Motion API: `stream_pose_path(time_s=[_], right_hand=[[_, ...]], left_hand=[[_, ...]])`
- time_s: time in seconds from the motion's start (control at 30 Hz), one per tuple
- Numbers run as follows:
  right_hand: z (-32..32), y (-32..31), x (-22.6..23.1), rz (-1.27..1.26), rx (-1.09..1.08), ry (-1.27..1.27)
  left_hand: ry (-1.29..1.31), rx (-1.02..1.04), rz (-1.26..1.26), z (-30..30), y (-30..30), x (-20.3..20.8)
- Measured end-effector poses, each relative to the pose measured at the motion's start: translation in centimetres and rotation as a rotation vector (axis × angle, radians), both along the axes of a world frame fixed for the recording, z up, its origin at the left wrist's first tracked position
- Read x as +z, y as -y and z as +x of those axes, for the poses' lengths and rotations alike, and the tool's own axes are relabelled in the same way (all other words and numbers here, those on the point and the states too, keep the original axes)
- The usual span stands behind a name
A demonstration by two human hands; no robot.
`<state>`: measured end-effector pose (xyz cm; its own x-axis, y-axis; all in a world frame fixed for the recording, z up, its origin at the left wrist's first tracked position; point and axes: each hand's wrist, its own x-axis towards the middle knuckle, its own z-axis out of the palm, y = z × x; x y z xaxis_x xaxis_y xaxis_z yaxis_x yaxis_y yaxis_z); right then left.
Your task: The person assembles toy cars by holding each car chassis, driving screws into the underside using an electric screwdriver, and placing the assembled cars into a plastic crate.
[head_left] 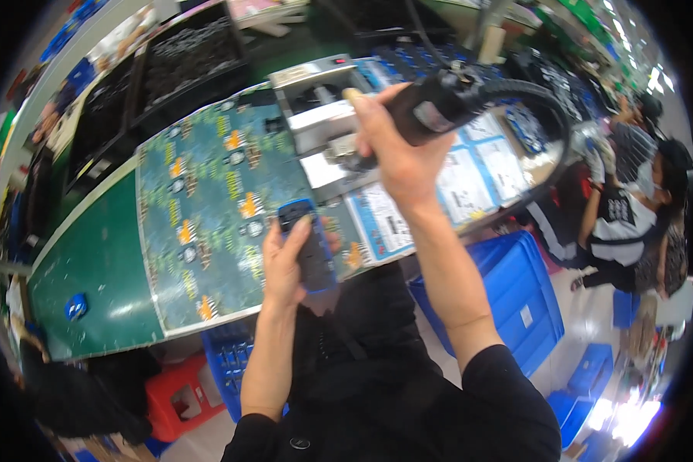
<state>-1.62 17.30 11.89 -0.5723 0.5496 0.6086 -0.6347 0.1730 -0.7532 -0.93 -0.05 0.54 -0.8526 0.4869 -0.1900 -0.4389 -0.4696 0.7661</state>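
Observation:
My left hand (280, 266) grips a dark handheld device casing with blue edges (316, 258) near the front edge of the bench. My right hand (408, 165) is wrapped around a thick black electric screwdriver (431, 108), which is tilted with its cable end up and to the right. The screwdriver's lower end is close to a silver box-shaped machine (323, 129), apparently a screw feeder. My hand partly hides that end, so I cannot tell whether it touches the machine.
A patterned mat (215, 208) covers the green bench (92, 262), where a small blue part (75, 306) lies. Printed sheets (470, 181) lie right of the machine. Black trays (185, 65) stand behind. A blue bin (508, 296) and red stool (181, 396) are below; people sit at right.

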Motion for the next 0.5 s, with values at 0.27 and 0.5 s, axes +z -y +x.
stream_pose_path(time_s=[0.27,0.5], right_hand=[[-0.6,0.3,0.5,0.094,0.05,0.025],[4.4,0.3,1.1,-0.156,0.264,-0.065]], left_hand=[[-0.046,0.003,-0.021,0.2,-0.2,0.0],[-0.1,0.003,-0.069,0.4,-1.3,-0.5]])
